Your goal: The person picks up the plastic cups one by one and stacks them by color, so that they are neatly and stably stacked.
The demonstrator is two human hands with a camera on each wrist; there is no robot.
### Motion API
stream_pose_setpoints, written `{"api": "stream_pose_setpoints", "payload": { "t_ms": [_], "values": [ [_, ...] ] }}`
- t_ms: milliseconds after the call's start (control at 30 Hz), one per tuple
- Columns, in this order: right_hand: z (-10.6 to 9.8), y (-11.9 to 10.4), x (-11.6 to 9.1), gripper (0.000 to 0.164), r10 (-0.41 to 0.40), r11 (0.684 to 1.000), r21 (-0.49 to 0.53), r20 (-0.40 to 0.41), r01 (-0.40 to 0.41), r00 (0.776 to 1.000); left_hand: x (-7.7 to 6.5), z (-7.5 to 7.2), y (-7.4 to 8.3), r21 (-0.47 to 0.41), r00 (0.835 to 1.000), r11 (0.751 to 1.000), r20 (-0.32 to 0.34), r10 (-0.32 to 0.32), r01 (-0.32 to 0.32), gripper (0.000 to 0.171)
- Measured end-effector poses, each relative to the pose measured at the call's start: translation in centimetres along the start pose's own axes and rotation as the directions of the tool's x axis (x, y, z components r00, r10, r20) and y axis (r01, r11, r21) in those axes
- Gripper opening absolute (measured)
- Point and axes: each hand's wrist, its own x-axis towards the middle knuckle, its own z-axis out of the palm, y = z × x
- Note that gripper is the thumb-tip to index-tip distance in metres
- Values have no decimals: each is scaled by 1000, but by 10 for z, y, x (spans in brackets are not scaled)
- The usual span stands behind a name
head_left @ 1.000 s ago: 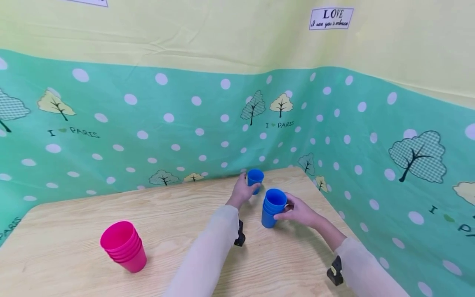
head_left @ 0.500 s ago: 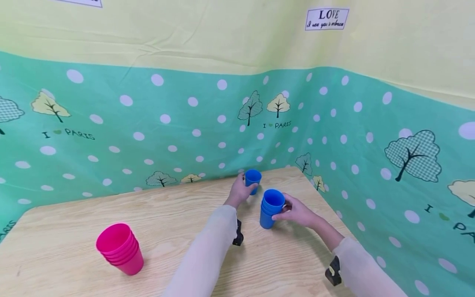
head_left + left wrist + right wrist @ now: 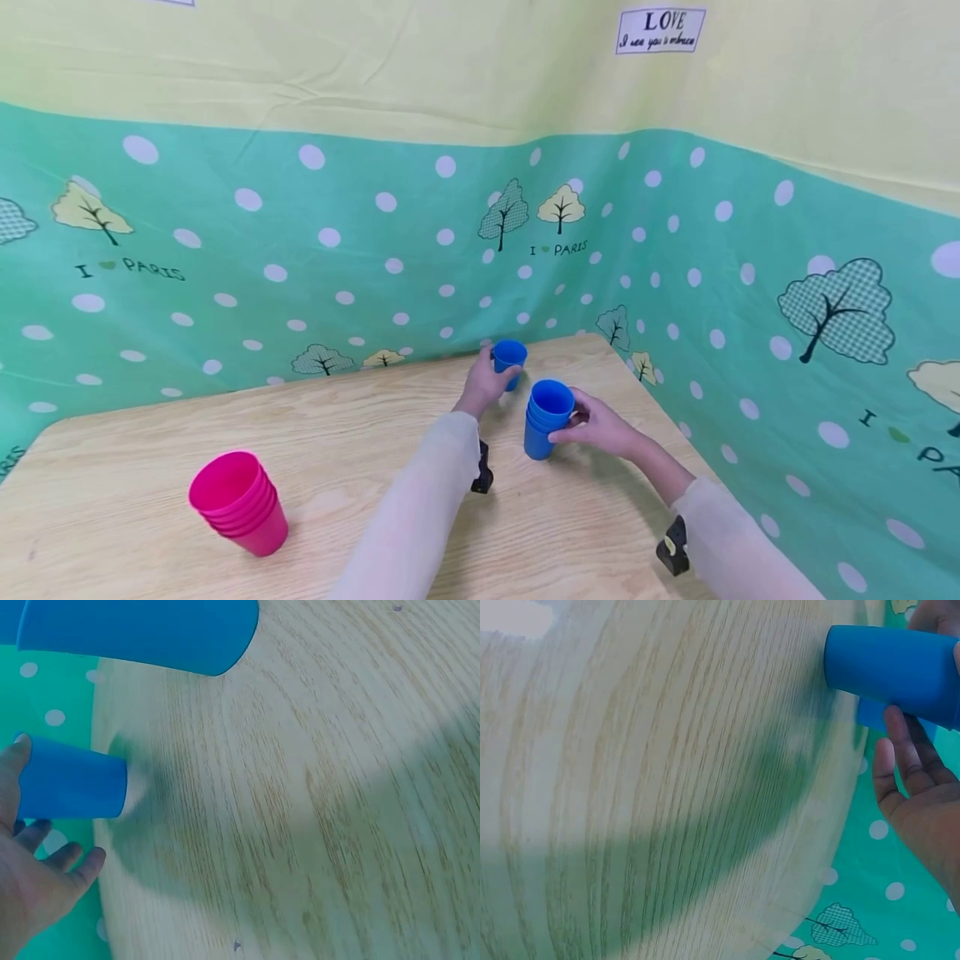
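Note:
Near the back edge of the table, my left hand [image 3: 483, 383] holds a single blue cup [image 3: 510, 354], thumb on one side and fingers on the other. The left wrist view shows that blue cup [image 3: 75, 780] with the thumb at its rim. Closer to me and a bit right, my right hand [image 3: 600, 423] grips a stack of blue cups [image 3: 540, 437] near the rims. In the right wrist view, fingers of the right hand [image 3: 922, 780] lie against the stack [image 3: 892, 671]. Both the cup and the stack look upright; a small gap separates them.
A stack of several pink cups [image 3: 262, 525] stands at the front left of the wooden table [image 3: 337, 483]. A green and yellow patterned cloth [image 3: 360, 217] hangs behind the table and along its right side.
The view has shifted slightly, so everything sits a little further left in the frame. Both hands keep their holds, with no visible movement of the cups on the table.

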Motion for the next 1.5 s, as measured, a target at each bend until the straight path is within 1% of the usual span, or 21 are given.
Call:
{"api": "stream_pose_setpoints", "payload": {
  "t_ms": [200, 400, 567, 733, 900, 1100, 1367, 1500],
  "values": [
    [1, -2, 0, 68, 4, 1000, 3, -3, -4, 1000, -1, -3, -4, -4, 1000, 1000, -12, 18, -18, 71],
    [2, -3, -1, 67, 1, 1000, 2, -1, -1, 1000, -3, -6, -7, -29, 999, 999, -27, 44, -45, 74],
    [0, -2, -1, 65, -7, 1000, -10, 1, 7, 1000, -3, -9, -10, -54, 996, 995, -41, 77, -79, 72],
    [0, -1, 0, 66, -9, 1000, -7, 1, 9, 1000, -5, -13, -14, -94, 994, 991, -64, 86, -92, 69],
    [0, -2, -1, 67, -5, 1000, 0, -3, 5, 1000, -10, -21, -19, -135, 995, 987, -62, 79, -87, 69],
    [1, -3, -1, 66, 0, 1000, -16, -6, 0, 1000, -21, -35, -16, -156, 995, 985, -63, 70, -80, 70],
    [1, -4, 0, 67, -16, 1000, -16, -1, 16, 1000, -26, -51, -11, -200, 990, 973, -106, 95, -115, 75],
    [2, -5, -4, 67, -5, 1000, -8, -10, 5, 1000, -29, -57, -10, -213, 986, 967, -122, 112, -137, 74]
  ]
}}
